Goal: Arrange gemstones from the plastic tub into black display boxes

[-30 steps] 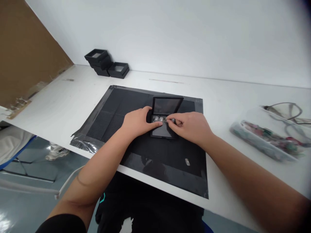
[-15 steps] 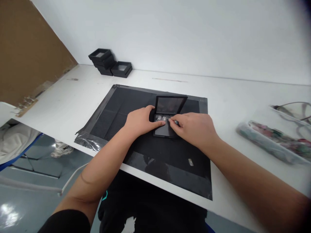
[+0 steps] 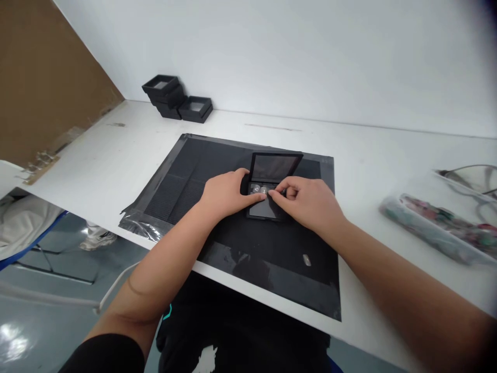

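The left hand (image 3: pixel 221 194), thumb and fingers spread, touches the open hinged black case (image 3: pixel 259 209), probably to steady it on the black mat (image 3: pixel 174 189). The right hand (image 3: pixel 306 201) pinches at its middle; I cannot tell on what. Two round pieces (image 3: pixel 256 189) show inside, one small clear piece (image 3: pixel 306 259) lies nearer, and two stacks of black boxes (image 3: pixel 165 97) stand behind, perhaps to leave working room.

two hands (image 3: pixel 222 195) (image 3: pixel 312 203), one case (image 3: pixel 274 167)

Black case (image 3: pixel 274 167), apparently silver-grey discs (image 3: pixel 256 189); ribbed black mat (image 3: pixel 174 186); white table (image 3: pixel 89 160).
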The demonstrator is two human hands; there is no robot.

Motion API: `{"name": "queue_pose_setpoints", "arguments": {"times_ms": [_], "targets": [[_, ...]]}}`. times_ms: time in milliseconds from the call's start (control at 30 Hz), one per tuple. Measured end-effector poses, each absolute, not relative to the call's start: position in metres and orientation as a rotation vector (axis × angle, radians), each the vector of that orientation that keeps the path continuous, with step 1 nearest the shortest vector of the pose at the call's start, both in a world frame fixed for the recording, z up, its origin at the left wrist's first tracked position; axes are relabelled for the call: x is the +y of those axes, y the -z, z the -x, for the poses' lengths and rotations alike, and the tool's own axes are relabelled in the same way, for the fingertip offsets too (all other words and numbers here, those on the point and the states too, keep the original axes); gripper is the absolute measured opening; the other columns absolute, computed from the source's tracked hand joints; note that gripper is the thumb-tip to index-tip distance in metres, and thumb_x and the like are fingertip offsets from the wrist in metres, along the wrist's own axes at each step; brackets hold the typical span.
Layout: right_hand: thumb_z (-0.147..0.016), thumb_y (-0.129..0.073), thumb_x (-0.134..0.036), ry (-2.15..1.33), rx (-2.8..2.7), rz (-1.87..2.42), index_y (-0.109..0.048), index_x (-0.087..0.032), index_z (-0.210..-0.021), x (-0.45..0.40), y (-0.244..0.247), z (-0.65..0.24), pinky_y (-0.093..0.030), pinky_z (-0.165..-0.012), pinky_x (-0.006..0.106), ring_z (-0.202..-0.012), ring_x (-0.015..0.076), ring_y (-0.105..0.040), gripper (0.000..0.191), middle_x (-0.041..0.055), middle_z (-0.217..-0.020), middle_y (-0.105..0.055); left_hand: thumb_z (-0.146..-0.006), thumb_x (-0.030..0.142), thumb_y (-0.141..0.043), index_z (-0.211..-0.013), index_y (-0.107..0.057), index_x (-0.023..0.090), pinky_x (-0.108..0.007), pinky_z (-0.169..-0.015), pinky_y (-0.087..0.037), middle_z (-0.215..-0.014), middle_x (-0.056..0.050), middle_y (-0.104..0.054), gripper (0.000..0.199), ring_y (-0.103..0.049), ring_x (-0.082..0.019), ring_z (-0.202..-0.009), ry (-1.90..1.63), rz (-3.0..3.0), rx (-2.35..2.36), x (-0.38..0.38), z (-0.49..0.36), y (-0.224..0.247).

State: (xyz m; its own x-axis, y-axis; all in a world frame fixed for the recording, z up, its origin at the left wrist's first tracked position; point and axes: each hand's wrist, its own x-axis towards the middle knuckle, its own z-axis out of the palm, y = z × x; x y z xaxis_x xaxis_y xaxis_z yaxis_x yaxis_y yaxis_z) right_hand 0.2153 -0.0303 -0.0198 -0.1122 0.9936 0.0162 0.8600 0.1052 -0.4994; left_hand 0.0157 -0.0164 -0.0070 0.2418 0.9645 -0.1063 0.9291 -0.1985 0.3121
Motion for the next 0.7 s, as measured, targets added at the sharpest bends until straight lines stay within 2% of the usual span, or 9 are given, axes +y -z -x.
{"name": "queue_pose_setpoints", "arguments": {"times_ms": [300, 467, 700], "targets": [[-0.087, -0.058, -0.042, -0.322, -2.109, 1.829, -0.067, -0.022, -0.074, -0.035, 0.021, -0.205, -0.034, -0.058, 0.032, -0.058, 0.0188, -0.056, 0.026, 0.0022, -0.061, -0.065, -0.078, 0.079, -0.053, -0.134, -0.054, 0.022, -0.036, -0.082, -0.051, -0.11, -0.008, -0.072, 0.081, -0.068, -0.028, -0.095, -0.166, -2.215, 1.762, -0.017, -0.017, 0.008], [-0.094, -0.047, -0.042, -0.194, -2.16, 1.889, -0.066, -0.021, -0.072, -0.036, 0.013, -0.21, -0.029, -0.054, 0.033, -0.059, 0.0211, -0.056, 0.036, 0.0062, -0.064, -0.066, -0.079, 0.082, -0.047, -0.136, -0.054, 0.023, -0.036, -0.085, -0.05, -0.113, -0.008, -0.072, 0.082, -0.068, -0.028, -0.098, -0.131, -2.203, 1.753, -0.016, -0.014, 0.004], [-0.094, -0.046, -0.046, -0.479, -2.181, 1.749, -0.056, -0.022, -0.057, -0.031, 0.011, -0.222, -0.03, -0.052, 0.032, -0.05, 0.0168, -0.049, 0.045, 0.001, -0.049, -0.054, -0.09, 0.08, -0.023, -0.129, -0.059, 0.03, -0.038, -0.087, -0.051, -0.103, -0.004, -0.074, 0.074, -0.068, -0.028, -0.101, -0.182, -2.077, 1.757, -0.014, -0.013, 0.0]]}}
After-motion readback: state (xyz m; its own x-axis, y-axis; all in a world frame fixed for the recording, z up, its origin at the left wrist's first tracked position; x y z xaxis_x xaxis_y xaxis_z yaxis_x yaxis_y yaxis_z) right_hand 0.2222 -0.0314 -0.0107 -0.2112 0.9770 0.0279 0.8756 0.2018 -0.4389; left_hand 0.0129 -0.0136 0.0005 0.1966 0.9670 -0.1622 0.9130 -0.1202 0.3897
